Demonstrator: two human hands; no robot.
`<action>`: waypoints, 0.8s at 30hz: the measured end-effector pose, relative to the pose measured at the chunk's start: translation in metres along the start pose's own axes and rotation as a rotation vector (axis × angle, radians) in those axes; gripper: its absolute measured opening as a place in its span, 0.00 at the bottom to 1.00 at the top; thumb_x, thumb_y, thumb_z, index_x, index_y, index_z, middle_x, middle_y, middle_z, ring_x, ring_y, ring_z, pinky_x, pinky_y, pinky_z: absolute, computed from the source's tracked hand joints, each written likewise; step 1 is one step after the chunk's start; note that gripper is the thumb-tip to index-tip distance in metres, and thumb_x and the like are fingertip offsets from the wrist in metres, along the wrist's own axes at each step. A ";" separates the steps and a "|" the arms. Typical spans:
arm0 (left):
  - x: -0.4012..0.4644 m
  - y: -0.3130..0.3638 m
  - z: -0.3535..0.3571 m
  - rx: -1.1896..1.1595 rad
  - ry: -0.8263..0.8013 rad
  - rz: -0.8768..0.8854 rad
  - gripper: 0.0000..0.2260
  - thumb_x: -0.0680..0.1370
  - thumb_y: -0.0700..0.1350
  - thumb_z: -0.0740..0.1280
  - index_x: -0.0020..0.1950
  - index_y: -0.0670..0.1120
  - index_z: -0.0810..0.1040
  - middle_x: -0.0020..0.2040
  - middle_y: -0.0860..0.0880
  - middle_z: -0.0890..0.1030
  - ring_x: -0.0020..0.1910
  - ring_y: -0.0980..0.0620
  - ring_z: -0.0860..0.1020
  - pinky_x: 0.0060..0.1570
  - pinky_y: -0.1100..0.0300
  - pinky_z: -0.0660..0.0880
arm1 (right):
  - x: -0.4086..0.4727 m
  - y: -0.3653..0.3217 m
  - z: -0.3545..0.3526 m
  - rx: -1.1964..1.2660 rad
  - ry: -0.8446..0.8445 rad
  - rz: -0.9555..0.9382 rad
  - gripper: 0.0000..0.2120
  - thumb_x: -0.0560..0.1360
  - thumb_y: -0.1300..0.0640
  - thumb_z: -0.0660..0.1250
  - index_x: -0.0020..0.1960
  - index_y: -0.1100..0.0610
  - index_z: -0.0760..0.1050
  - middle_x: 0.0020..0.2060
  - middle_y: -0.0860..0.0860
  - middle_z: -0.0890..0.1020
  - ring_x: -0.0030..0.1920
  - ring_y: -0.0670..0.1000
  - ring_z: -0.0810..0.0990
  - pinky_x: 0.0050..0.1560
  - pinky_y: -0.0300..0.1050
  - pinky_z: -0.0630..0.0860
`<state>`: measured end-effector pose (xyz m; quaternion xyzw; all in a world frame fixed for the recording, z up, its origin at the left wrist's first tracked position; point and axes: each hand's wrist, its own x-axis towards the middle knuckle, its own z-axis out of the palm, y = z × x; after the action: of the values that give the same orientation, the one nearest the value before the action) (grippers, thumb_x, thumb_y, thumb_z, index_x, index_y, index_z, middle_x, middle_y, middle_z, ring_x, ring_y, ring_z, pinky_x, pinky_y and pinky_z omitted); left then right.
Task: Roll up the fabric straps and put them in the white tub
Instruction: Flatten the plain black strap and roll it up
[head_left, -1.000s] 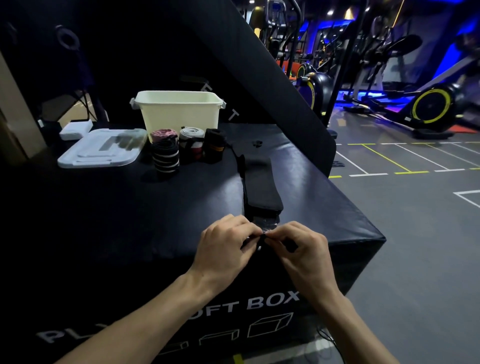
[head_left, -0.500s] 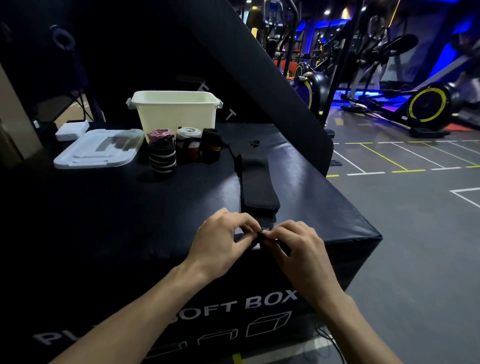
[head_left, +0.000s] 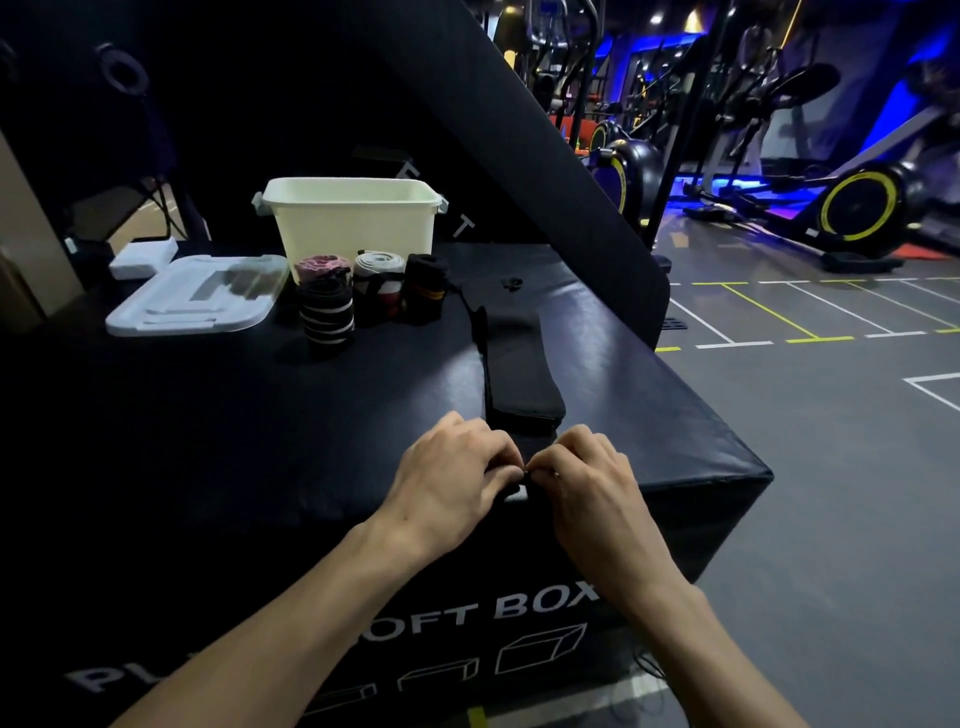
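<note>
A long black fabric strap (head_left: 519, 364) lies flat on the black soft box (head_left: 208, 441), running from near the tub toward me. My left hand (head_left: 452, 478) and my right hand (head_left: 587, 478) meet at its near end, fingers curled and pinching the strap's end between them. The white tub (head_left: 358, 218) stands at the back of the box. In front of it stand several rolled straps: a black one with white stripes (head_left: 326, 317), a pink one (head_left: 321, 267), a white and red one (head_left: 378, 278) and a black one (head_left: 425, 286).
The tub's white lid (head_left: 197, 301) lies to the left of the rolls, with a small white block (head_left: 143, 257) behind it. A slanted black pad (head_left: 545, 156) rises behind the box. The box edge drops to grey floor on the right, with exercise bikes (head_left: 857, 208) beyond.
Both hands have stayed at the strap's near end, the fingers shifting slightly closer together over it. The strap and rolls have not moved.
</note>
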<state>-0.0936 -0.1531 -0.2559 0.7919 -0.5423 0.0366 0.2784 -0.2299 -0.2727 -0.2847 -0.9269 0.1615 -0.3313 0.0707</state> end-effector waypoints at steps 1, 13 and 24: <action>0.001 0.000 -0.001 -0.003 -0.010 -0.015 0.07 0.81 0.57 0.67 0.53 0.57 0.82 0.49 0.57 0.79 0.54 0.56 0.71 0.49 0.59 0.72 | 0.001 0.000 0.001 0.005 -0.001 0.014 0.05 0.75 0.56 0.66 0.45 0.52 0.81 0.43 0.48 0.76 0.42 0.53 0.76 0.40 0.50 0.74; 0.024 0.004 -0.006 -0.010 -0.215 -0.162 0.08 0.82 0.55 0.65 0.51 0.55 0.83 0.49 0.57 0.80 0.59 0.52 0.74 0.49 0.55 0.70 | 0.014 0.007 -0.010 0.054 -0.113 0.143 0.05 0.77 0.52 0.72 0.45 0.50 0.77 0.40 0.45 0.79 0.44 0.52 0.77 0.46 0.52 0.71; 0.020 -0.002 -0.002 -0.068 -0.035 -0.190 0.07 0.77 0.60 0.70 0.49 0.59 0.83 0.44 0.60 0.84 0.48 0.56 0.82 0.51 0.52 0.79 | 0.026 0.011 -0.004 0.016 -0.154 0.181 0.06 0.79 0.50 0.69 0.47 0.52 0.79 0.43 0.47 0.80 0.47 0.55 0.76 0.49 0.56 0.74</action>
<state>-0.0831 -0.1688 -0.2478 0.8305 -0.4702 -0.0222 0.2977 -0.2167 -0.2915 -0.2687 -0.9307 0.2358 -0.2525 0.1200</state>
